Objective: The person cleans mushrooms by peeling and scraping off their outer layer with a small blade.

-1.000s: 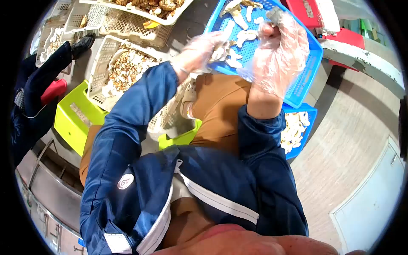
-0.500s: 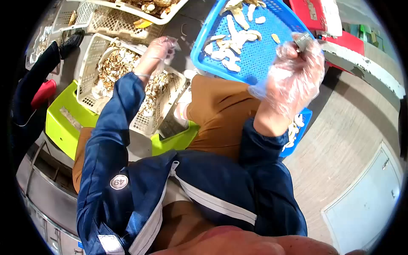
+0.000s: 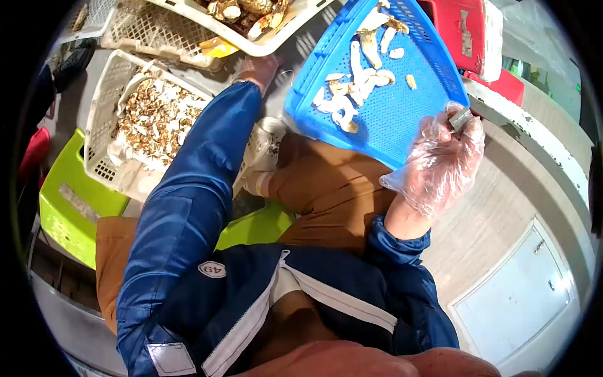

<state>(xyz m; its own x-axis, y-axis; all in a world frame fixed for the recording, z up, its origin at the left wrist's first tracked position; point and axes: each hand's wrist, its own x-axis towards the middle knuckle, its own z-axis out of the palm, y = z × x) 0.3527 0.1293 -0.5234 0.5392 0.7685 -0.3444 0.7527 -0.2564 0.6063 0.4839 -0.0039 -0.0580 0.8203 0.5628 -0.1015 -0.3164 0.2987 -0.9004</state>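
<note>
My right hand (image 3: 445, 160), in a clear plastic glove, is closed around a small metal blade (image 3: 460, 119) at the right edge of the blue basket (image 3: 402, 119). Pale mushroom pieces (image 3: 358, 78) lie in that basket, mostly on its left side. My left hand (image 3: 259, 69), also gloved, reaches forward beside the gap between the crates. Its fingers are blurred and partly hidden, so I cannot make out a grip. Below it, my sleeve crosses a white crate (image 3: 100, 119) of brown and white mushroom trimmings (image 3: 154, 116).
Another white crate (image 3: 276, 44) with larger brown mushrooms (image 3: 251, 14) stands at the top. A lime-green stool (image 3: 75, 195) is at the left, red plastic stools (image 3: 461, 38) at upper right. A person's dark shoe (image 3: 74, 65) shows at upper left.
My left hand has moved forward from above the trimmings crate towards the larger mushrooms. My right hand has come lower, still holding the blade. The view has shifted somewhat.
</note>
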